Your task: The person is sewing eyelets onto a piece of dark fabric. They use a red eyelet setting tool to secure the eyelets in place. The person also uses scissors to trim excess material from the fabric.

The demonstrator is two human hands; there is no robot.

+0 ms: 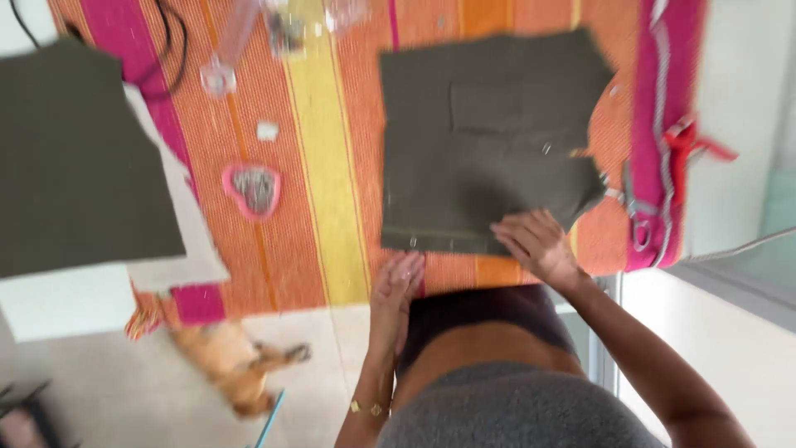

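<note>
Nearest the person, the left hand (pixel 398 286) rests at the table's near edge, fingers straight and close together, holding nothing, its tips just short of the lower hem of a dark olive fabric piece (pixel 485 137). The right hand (pixel 535 242) lies flat on that fabric's near edge, fingers spread, pressing rather than gripping. The fabric lies spread on the table (pixel 323 191), which wears an orange, yellow and pink striped cloth. Left of it sits a pink heart-shaped dish (pixel 253 189) of pins. Farther left, another olive fabric piece (pixel 75 158) overlies pale paper (pixel 186 241). At the right edge lies a red strap (pixel 684 149). Below, on the floor, lies a tan dog (pixel 232 365).
</note>
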